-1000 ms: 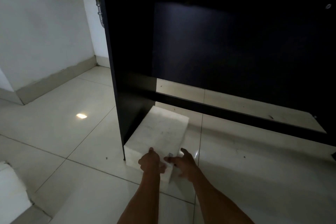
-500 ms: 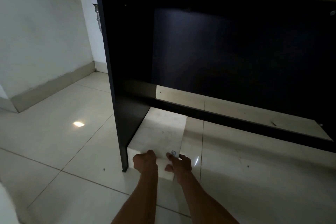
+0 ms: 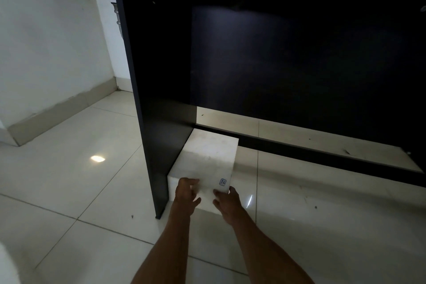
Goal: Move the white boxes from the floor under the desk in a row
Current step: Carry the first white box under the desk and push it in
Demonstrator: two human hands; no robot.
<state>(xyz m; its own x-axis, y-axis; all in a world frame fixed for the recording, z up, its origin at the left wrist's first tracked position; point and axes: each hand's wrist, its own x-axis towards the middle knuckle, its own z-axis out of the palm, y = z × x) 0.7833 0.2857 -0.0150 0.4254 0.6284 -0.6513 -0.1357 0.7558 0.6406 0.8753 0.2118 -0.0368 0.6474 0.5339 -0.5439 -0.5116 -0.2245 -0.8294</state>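
White box point(image 3: 207, 163) under dark desk point(image 3: 156, 99), near edge hidden by both hands point(image 3: 186, 196) point(image 3: 227, 203) gripping it.

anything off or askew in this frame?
Nothing stands out. The white box sits flat on the floor, tucked beside the desk's left side panel, its far end near the crossbar. Left hand and right hand press its near end. No damage visible.

Dim room: glossy pale tiled floor point(image 3: 69, 191) with a bright light spot point(image 3: 97, 158), white walls point(image 3: 46, 53) with grey skirting point(image 3: 57, 110), dark desk panel point(image 3: 147, 99).
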